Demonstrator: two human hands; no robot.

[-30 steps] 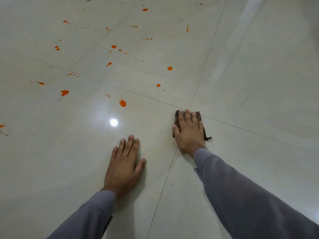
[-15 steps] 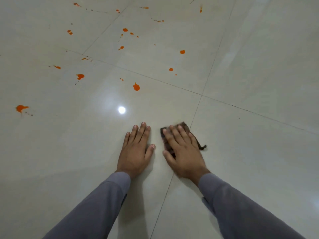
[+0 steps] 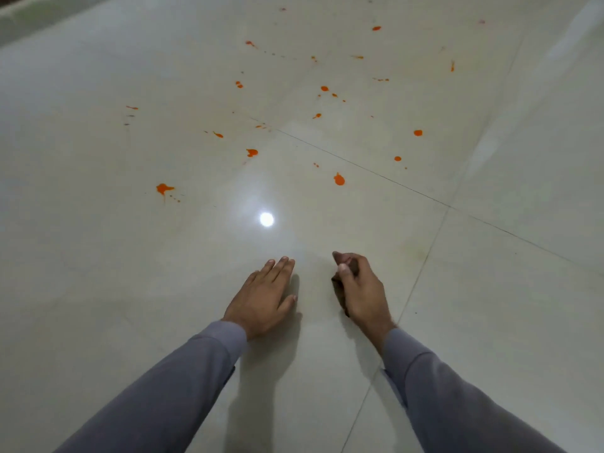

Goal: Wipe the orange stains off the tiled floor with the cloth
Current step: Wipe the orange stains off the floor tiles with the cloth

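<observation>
My right hand (image 3: 359,287) grips a bunched dark brown cloth (image 3: 338,286), mostly hidden under the curled fingers, low over the glossy cream tiled floor (image 3: 490,289). My left hand (image 3: 264,297) lies flat on the floor with fingers straight, a little to the left of the cloth. Several orange stains dot the tiles ahead: a blob (image 3: 339,179) nearest the hands, a splat (image 3: 164,188) to the left, another stain (image 3: 251,152), and smaller spots (image 3: 417,132) farther off.
Dark grout lines (image 3: 425,194) cross the floor and meet right of my hands. A bright lamp reflection (image 3: 266,219) shines on the tile ahead. A wall base or ledge (image 3: 29,14) shows at the top left.
My right hand has changed from pressing the cloth flat to bunching it in curled fingers. The view tilted up, showing more stains ahead. The left hand stays flat.
</observation>
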